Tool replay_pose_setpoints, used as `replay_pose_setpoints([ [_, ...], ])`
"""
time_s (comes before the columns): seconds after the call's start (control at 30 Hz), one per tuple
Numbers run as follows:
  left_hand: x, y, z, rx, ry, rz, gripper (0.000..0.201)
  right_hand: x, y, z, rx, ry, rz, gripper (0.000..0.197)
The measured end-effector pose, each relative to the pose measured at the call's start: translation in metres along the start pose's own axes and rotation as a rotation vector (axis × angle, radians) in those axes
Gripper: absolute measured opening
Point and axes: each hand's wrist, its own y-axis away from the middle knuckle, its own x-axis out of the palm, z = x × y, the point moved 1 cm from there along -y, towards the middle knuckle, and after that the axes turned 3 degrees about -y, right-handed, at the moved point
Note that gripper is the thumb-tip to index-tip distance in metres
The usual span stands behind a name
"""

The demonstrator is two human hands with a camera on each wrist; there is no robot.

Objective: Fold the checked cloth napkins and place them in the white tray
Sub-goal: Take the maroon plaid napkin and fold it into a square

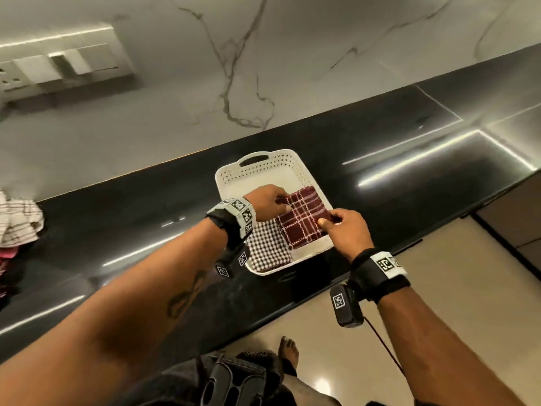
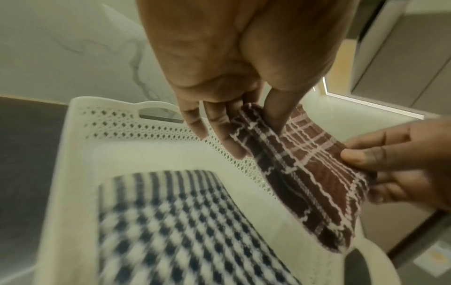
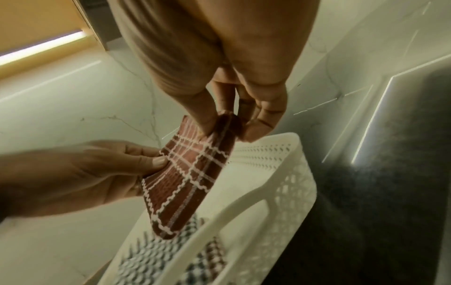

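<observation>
A folded maroon napkin with white checks [image 1: 301, 219] hangs tilted over the right half of the white perforated tray [image 1: 257, 168]. My left hand [image 1: 279, 200] pinches its far left corner, and my right hand [image 1: 325, 221] pinches its near right edge. In the left wrist view thumb and fingers of the left hand [image 2: 258, 123] clamp the maroon napkin [image 2: 305, 173]. The right wrist view shows the right hand [image 3: 227, 125] pinching the maroon napkin's [image 3: 185, 183] top corner. A folded dark-and-white houndstooth napkin [image 1: 268, 250] lies flat in the tray's near left part.
The tray sits near the front edge of a black glossy counter [image 1: 146, 206]. A heap of crumpled checked cloths [image 1: 17, 221] lies at the counter's far left. A marble wall with a switch plate [image 1: 58, 65] rises behind. Beige floor lies below the counter's edge.
</observation>
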Motion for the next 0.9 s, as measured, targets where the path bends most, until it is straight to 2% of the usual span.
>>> replay_pose_setpoints([
  [0.2, 0.029, -0.046, -0.008, -0.060, -0.229, 0.100, 0.037, -0.001, -0.014, -0.014, 0.050, 0.240, 0.019, 0.015],
  [0.33, 0.038, -0.056, -0.004, -0.095, -0.269, 0.135, 0.041, 0.011, -0.014, -0.013, -0.036, 0.536, 0.032, 0.021],
  [0.47, 0.047, -0.060, 0.000, -0.115, -0.312, 0.164, 0.047, 0.020, -0.015, -0.016, -0.078, 0.684, 0.043, 0.024],
  [0.63, 0.056, -0.064, 0.006, -0.130, -0.336, 0.205, 0.050, 0.032, -0.014, -0.016, -0.131, 0.877, 0.037, 0.019],
  [0.77, 0.054, -0.060, 0.013, -0.137, -0.330, 0.146, 0.054, 0.035, -0.012, -0.006, -0.131, 0.907, 0.053, 0.020],
  [0.9, 0.025, -0.036, 0.030, -0.097, -0.295, -0.082, 0.046, 0.046, -0.006, 0.015, -0.215, 0.852, 0.073, 0.021],
])
